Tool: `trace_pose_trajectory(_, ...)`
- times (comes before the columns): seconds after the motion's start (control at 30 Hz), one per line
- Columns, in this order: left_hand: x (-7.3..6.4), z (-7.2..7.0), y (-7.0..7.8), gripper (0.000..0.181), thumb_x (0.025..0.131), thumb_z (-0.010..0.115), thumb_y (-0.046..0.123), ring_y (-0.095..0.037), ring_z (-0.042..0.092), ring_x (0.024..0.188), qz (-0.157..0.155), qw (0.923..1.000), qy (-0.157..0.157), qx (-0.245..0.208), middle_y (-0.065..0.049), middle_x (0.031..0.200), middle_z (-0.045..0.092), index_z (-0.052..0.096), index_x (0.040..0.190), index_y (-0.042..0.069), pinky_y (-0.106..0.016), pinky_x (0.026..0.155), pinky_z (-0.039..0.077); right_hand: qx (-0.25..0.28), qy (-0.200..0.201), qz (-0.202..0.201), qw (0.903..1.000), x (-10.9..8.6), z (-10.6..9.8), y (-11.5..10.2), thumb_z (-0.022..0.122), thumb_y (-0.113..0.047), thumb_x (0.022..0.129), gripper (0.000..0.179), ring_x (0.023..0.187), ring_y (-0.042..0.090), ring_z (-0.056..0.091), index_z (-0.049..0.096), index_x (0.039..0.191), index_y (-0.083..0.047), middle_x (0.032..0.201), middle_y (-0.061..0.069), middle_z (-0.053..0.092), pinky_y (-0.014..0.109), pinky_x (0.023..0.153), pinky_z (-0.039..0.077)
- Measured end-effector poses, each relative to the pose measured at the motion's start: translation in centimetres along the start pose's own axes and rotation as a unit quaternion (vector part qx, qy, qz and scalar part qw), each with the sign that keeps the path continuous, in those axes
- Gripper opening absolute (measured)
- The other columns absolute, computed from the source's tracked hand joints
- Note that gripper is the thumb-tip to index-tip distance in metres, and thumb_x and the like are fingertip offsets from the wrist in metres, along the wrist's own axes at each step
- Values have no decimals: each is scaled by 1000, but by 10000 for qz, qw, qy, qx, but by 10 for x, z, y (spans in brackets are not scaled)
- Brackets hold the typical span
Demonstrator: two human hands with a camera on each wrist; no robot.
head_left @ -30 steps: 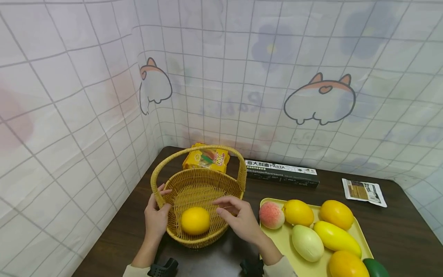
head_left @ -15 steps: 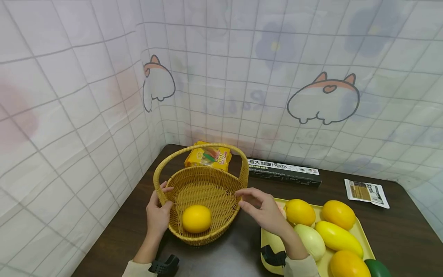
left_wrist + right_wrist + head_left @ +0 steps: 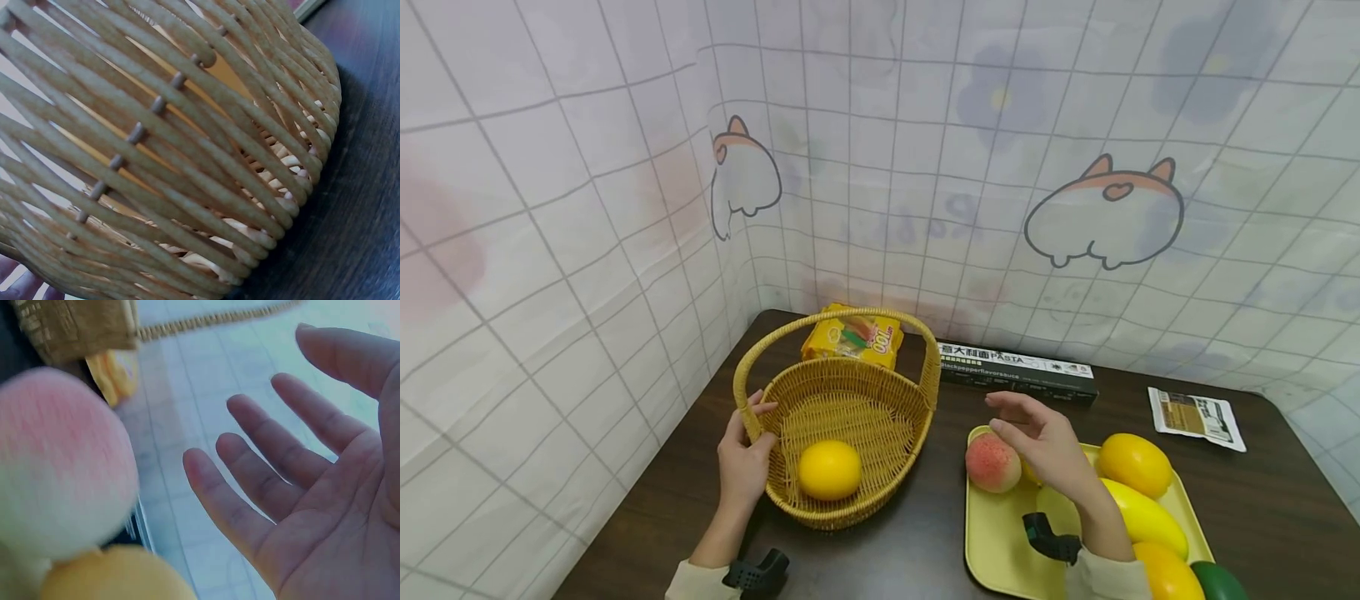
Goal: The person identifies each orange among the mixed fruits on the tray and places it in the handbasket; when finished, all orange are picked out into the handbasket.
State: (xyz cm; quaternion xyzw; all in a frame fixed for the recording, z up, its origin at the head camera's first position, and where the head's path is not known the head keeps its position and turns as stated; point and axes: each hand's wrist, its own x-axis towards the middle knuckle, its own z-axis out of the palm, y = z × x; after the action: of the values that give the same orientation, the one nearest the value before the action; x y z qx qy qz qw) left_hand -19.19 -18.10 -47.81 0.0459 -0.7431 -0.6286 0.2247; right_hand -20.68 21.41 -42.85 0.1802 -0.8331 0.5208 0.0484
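Observation:
A round wicker basket (image 3: pixel 850 400) with a tall arched handle (image 3: pixel 850 315) stands on the dark table, one yellow lemon-like fruit (image 3: pixel 830 470) lying inside. At the basket's left side my left hand (image 3: pixel 747 458) grips the rim where the handle joins it. In the left wrist view the woven wall (image 3: pixel 156 137) fills most of the picture. Over the yellow tray (image 3: pixel 992 550) my right hand (image 3: pixel 1048 442) hovers holding nothing, its fingers spread in the right wrist view. Nearest to it are a pink peach (image 3: pixel 993 463) and a yellow fruit (image 3: pixel 119 578), mostly hidden behind the hand in the head view.
The tray also bears an orange-yellow fruit (image 3: pixel 1136 465), a long yellow fruit (image 3: pixel 1153 523), another orange fruit (image 3: pixel 1168 575) and a dark green one (image 3: pixel 1217 582). Behind stand a yellow packet (image 3: pixel 853 337), a black pasta box (image 3: pixel 1015 373) and a small pouch (image 3: pixel 1197 418).
My right hand has moved from over the basket, past its right rim, to above the tray. The left hand stays at the basket's left side, and the yellow fruit stays inside.

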Motion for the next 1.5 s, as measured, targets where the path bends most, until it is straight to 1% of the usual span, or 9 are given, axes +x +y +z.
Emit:
trace_pose_trajectory(0.17,7,1,-24,41,83,54,-14,-22,41,134,62,9999,60,-105,-7,145,50,67,117,5,-18,69,39,-222,332,22,9992,-5,-18,11,63,-20,96,38,108,8,58,58,131,-7,129,12,61,14,87,46)
trace_pose_trajectory(0.33,7,1,-28,41,82,54,-14,-21,41,134,156,9997,119,-117,-8,143,51,67,116,5,-17,72,39,-382,522,257,9976,-10,-29,18,62,-23,96,42,108,-7,52,56,133,-6,132,14,59,10,87,43)
trace_pose_trajectory(0.43,7,2,-28,41,82,54,-14,-21,42,133,167,9997,131,-112,-9,143,51,67,116,5,-17,70,39,-474,589,518,9958,-13,-35,22,62,-27,96,44,113,-1,51,55,135,-7,134,13,58,7,88,40)
trace_pose_trajectory(0.57,8,2,-28,41,82,54,-14,-21,43,133,164,9997,131,-87,-8,143,51,67,116,5,-17,67,39,-582,642,853,9926,-16,-41,25,61,-31,96,48,123,22,50,53,137,-7,137,13,56,8,89,38)
trace_pose_trajectory(0.67,8,3,-27,41,82,55,-14,-21,42,133,149,9998,137,-67,-7,143,51,67,116,6,-18,69,39,-626,568,1095,9904,-16,-44,26,62,-34,95,53,129,35,46,51,139,-6,139,15,53,24,100,41)
trace_pose_trajectory(0.8,8,3,-26,41,82,54,-14,-20,42,133,116,9998,127,-104,-7,144,51,67,116,5,-18,73,39,-590,338,1389,9880,-16,-47,26,63,-37,94,58,133,42,40,47,142,-6,141,20,50,54,106,34)
trace_pose_trajectory(0.97,8,1,-25,38,81,54,-14,-21,40,135,95,9999,67,-77,-8,144,50,67,112,3,-17,84,37,-577,-94,1590,9855,-17,-50,27,67,-33,92,62,135,46,35,45,143,-5,144,24,45,59,105,33)
trace_pose_trajectory(1.23,18,-6,-23,18,79,58,-10,-35,47,131,555,9949,-134,833,-11,138,57,60,89,5,-40,90,39,-824,-593,1636,9813,-18,-50,27,71,-28,89,66,126,42,46,44,142,1,143,27,46,53,100,41)
trace_pose_trajectory(1.5,30,-7,-20,14,81,64,0,-29,63,86,861,9803,-68,1775,-7,123,68,59,78,13,-31,57,33,-1011,-757,1910,9734,-21,-49,28,73,-25,87,67,106,30,58,45,141,1,136,27,51,43,87,49)
